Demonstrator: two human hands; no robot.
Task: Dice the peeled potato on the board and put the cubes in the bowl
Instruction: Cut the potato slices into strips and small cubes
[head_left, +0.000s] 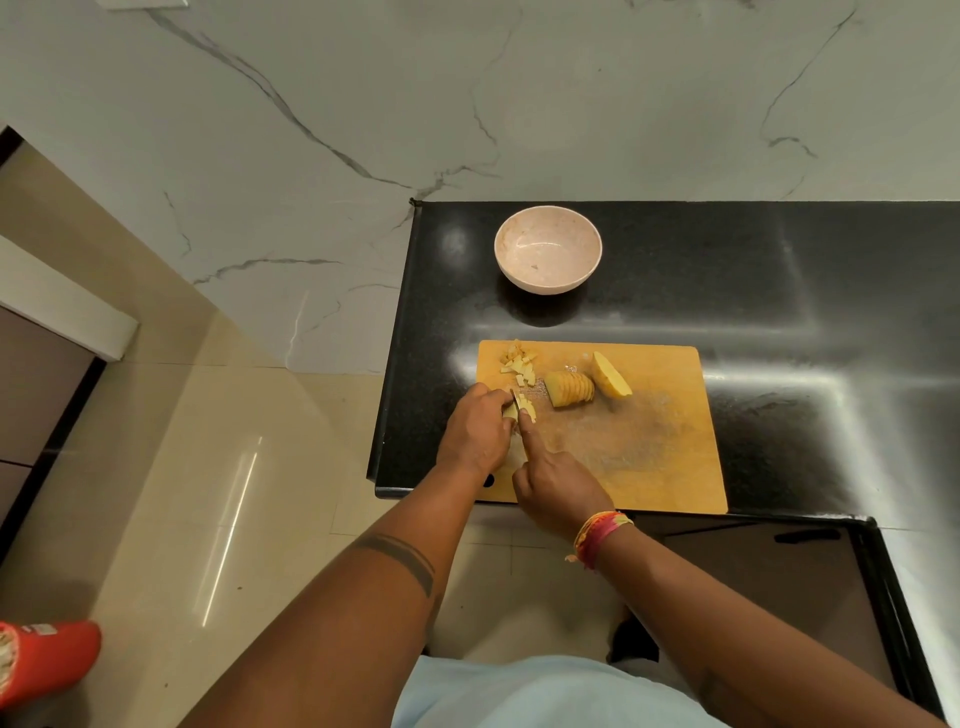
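A: Board (649, 441) position?
B: On the black counter (779, 312), near edge at the counter's front. Bowl (548, 254) stands beyond it, apart, toward the wall; no cubes seen inside.

A: Potato state?
B: Three lots on the board. Sliced half (570, 388), slices standing together, mid-board. Uncut half (612, 375) just right of it, touching or nearly so. Loose cubes (518, 364) at the far left corner. A few more pieces (524, 404) lie by the blade.

A: Left hand (475, 434)?
B: Fingers curled, pressed together, holding down a small piece at the board's left side.

A: Right hand (556, 486)?
B: Wrapped round the knife (514, 399) handle, index finger stretched along the spine. Blade mostly hidden between the hands; only the tip shows.

A: Anything else?
B: Thread band (600, 535) on the right wrist. Red object (47, 662) on the floor, lower left.
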